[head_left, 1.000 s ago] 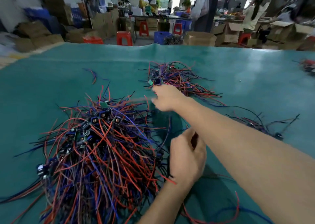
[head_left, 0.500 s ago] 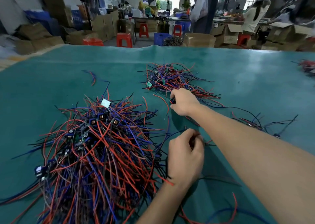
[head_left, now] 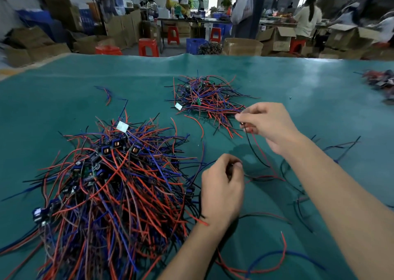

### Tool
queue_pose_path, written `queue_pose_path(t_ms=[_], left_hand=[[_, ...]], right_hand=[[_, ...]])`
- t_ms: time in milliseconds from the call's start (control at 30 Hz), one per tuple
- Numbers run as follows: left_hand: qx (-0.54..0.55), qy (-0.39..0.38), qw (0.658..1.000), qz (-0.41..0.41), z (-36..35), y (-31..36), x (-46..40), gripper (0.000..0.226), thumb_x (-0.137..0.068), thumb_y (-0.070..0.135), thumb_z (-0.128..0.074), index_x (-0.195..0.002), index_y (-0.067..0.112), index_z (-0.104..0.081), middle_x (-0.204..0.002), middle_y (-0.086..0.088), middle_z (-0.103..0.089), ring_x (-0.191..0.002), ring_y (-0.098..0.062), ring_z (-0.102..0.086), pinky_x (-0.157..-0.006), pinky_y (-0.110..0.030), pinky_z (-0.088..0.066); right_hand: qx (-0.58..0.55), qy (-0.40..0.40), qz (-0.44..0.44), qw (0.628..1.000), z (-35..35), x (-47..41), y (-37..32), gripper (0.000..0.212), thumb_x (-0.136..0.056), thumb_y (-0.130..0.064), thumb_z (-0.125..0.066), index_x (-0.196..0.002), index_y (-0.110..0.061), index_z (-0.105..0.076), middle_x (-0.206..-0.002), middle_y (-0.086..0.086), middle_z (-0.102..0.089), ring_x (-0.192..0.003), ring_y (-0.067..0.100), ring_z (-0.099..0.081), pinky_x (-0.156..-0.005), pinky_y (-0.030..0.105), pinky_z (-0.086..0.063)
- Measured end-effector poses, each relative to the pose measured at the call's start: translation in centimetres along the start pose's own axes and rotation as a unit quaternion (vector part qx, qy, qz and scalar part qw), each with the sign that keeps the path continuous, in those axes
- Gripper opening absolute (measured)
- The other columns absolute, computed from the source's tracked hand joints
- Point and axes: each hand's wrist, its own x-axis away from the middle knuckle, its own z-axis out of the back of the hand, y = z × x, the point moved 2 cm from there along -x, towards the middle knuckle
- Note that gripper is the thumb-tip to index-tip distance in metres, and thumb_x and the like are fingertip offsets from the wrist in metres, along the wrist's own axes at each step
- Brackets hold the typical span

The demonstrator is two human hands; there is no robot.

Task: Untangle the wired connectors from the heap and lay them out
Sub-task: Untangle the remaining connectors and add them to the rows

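Pinching one wired connector (head_left: pixel 243 123) at its small dark body, the right hand (head_left: pixel 269 126) is raised above the green table mat (head_left: pixel 64 100), thumb and forefinger closed on the part. Its black and red leads (head_left: pixel 257 151) hang down and curve toward the left hand (head_left: pixel 221 189), which is curled with fingertips together at the far end of the same leads; what exactly sits inside that grasp is hidden by the fingers.

Main heap (head_left: pixel 110 190): dense tangle of red, blue and black wires with blue-bodied connectors showing copper windings, lying on the mat to the left of the left hand, its right edge touching the left wrist. A white tag (head_left: pixel 122 126) sits at the heap's far edge.

Second, smaller pile (head_left: pixel 206 97): farther back, just beyond the right hand's fingertips, with small green boards visible among the wires.

Loose leads: black ones on the mat to the right of the right forearm; a red and blue pair (head_left: pixel 283 256) near the bottom edge; a short stray piece (head_left: pixel 107 94) far left of the small pile. Another bundle (head_left: pixel 379 83) lies at the right edge, blurred.

Background: cardboard boxes, red stools (head_left: pixel 149 47), a standing person (head_left: pixel 309 21) at a bench.
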Motion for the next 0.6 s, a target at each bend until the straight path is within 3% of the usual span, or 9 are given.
queue_pose_path(t_ms=[100, 200, 300, 400, 533, 600], left_hand=[[0.001, 0.022, 1.0, 0.006, 0.2, 0.0, -0.1, 0.009, -0.095, 0.018, -0.057, -0.093, 0.018, -0.065, -0.075, 0.003, -0.07, -0.072, -0.011, -0.065, -0.074, -0.039, -0.054], [0.03, 0.029, 0.999, 0.015, 0.2, 0.2, 0.0, 0.016, -0.098, 0.029, -0.05, -0.095, 0.021, -0.063, -0.076, 0.003, -0.07, -0.072, -0.015, -0.065, -0.067, -0.045, -0.056], [0.035, 0.022, 0.999, 0.014, 0.2, 0.4, 0.2, 0.03, -0.097, 0.043, -0.039, -0.093, 0.023, -0.061, -0.074, 0.004, -0.069, -0.069, -0.018, -0.064, -0.064, -0.051, -0.055], [0.038, 0.01, 0.999, 0.015, 0.0, 0.3, 0.2, 0.036, -0.097, 0.048, -0.035, -0.091, 0.024, -0.061, -0.074, 0.004, -0.07, -0.064, -0.02, -0.062, -0.064, -0.053, -0.055], [0.069, -0.005, 0.997, 0.019, 0.0, 0.4, 0.2, 0.038, -0.096, 0.05, -0.037, -0.092, 0.023, -0.063, -0.073, 0.005, -0.071, -0.057, -0.011, -0.061, -0.058, -0.037, -0.051], [0.076, -0.006, 0.997, 0.025, 0.0, 0.6, 0.3, 0.038, -0.096, 0.049, -0.038, -0.091, 0.022, -0.064, -0.073, 0.005, -0.072, -0.058, -0.01, -0.062, -0.058, -0.037, -0.05]], right_hand=[[-0.19, 0.006, -0.031, 0.981, 1.6, 3.1, -0.2, 0.016, -0.085, 0.009, -0.071, -0.09, -0.005, -0.065, -0.071, 0.009, -0.066, -0.06, 0.02, -0.065, -0.056, 0.022, -0.054], [-0.333, -0.015, -0.075, 0.94, 2.2, 6.2, 0.2, 0.024, -0.08, 0.008, -0.068, -0.101, -0.004, -0.065, -0.072, 0.006, -0.068, -0.066, 0.019, -0.072, -0.06, 0.019, -0.056], [-0.406, -0.067, -0.124, 0.903, 1.7, 8.5, 1.3, 0.027, -0.072, 0.002, -0.067, -0.099, -0.001, -0.072, -0.079, 0.01, -0.069, -0.075, 0.019, -0.074, -0.066, 0.019, -0.058], [-0.445, -0.102, -0.156, 0.876, 1.0, 9.4, 1.4, 0.017, -0.075, 0.002, -0.063, -0.081, -0.004, -0.078, -0.081, 0.013, -0.071, -0.08, 0.021, -0.075, -0.068, 0.022, -0.06], [-0.531, -0.101, -0.105, 0.834, 1.9, 9.5, 0.5, 0.018, -0.078, -0.001, -0.061, -0.075, -0.006, -0.077, -0.083, 0.013, -0.072, -0.081, 0.023, -0.077, -0.064, 0.026, -0.061], [-0.566, -0.101, -0.075, 0.815, 2.6, 9.5, 0.1, 0.012, -0.076, -0.005, -0.067, -0.08, -0.005, -0.078, -0.086, 0.012, -0.074, -0.084, 0.022, -0.077, -0.066, 0.027, -0.062]])
